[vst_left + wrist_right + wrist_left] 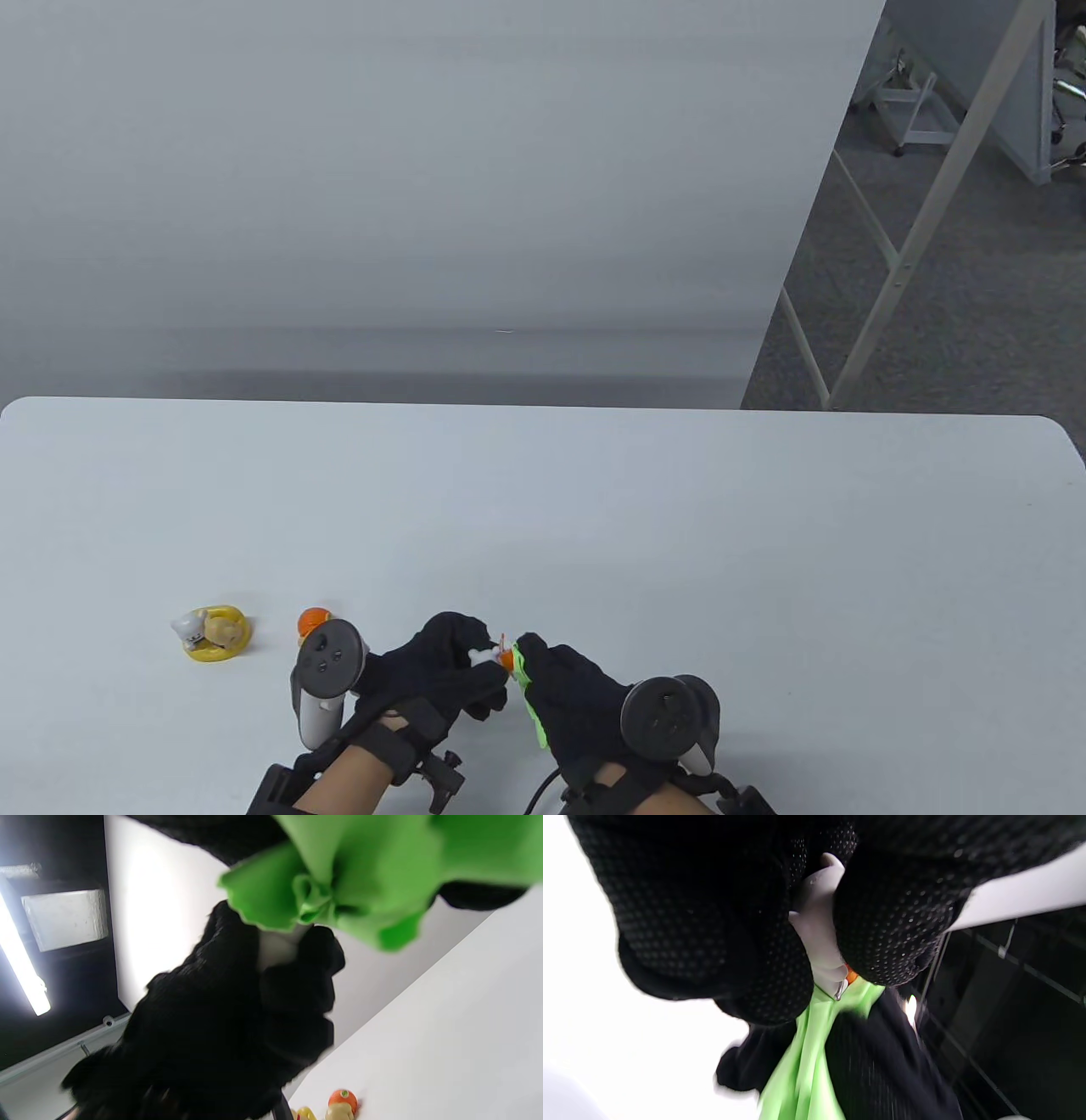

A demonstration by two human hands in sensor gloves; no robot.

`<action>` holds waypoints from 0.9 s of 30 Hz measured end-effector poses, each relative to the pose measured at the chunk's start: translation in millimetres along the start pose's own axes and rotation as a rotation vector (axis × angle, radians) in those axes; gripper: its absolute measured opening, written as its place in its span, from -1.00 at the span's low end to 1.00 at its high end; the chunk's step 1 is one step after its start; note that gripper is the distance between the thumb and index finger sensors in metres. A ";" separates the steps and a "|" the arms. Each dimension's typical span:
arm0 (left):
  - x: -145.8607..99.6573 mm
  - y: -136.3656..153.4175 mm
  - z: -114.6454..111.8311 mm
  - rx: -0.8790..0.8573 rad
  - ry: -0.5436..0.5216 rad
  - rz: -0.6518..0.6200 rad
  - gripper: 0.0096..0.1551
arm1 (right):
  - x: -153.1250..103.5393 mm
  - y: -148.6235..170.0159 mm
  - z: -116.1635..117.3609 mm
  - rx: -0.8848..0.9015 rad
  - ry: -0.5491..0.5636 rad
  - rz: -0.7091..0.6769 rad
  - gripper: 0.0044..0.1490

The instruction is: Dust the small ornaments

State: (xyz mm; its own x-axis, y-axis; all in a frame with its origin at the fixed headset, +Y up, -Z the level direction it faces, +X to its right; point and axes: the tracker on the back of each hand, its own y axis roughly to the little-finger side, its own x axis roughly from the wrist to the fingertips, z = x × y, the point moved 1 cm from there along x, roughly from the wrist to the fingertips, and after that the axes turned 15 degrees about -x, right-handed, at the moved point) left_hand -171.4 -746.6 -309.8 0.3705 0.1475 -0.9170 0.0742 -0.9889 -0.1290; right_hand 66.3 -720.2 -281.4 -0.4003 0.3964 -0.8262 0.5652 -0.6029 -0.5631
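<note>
White ornament, small figurine with an orange bit at its right end, is held up off the bench near the front edge, between the two hands. Left hand pinches it: in the left wrist view gloved fingers press on both sides of the white body, the orange tip poking out below toward the cloth. Long axis runs roughly left-right in the table view, orange end pointing at the right hand. Green cloth is bunched in the right hand, fingers pressed together around it, the cloth's upper end touching or just beside the ornament's orange end. In the right wrist view the cloth sits right on top of the white piece, which is wedged in the left glove.

So the exposed end lies directly toward the cloth; the right hand is the wiping one, the left only steadies. Judgement: the next wipe likely needs the cloth drawn along that axis, or the left fingers rolling the piece to show covered sides.

Other ornaments stand on the bench to the left, well apart from the hands' work: yellow ring figure further out, orange-topped figure just behind the left tracker.
</note>
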 end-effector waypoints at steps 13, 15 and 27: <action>6.1 -9.9 -3.7 0.057 -0.013 -0.006 -0.29 | -0.6 3.1 -4.5 -0.026 -0.019 -0.024 -0.43; 5.5 -9.4 7.8 0.008 -0.090 -0.007 -0.29 | -3.9 1.2 -3.7 -0.063 -0.099 -0.039 -0.41; 103.9 -73.8 9.2 0.701 0.037 -0.022 -0.34 | -10.7 26.6 -47.2 -0.164 -0.004 0.100 -0.43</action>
State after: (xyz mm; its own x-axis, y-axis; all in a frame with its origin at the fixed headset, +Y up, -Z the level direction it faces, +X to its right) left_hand -147.0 -658.5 -399.0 0.4079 0.1561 -0.8996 -0.5278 -0.7637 -0.3718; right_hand 119.7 -707.8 -288.3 -0.3388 0.3378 -0.8781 0.7122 -0.5178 -0.4740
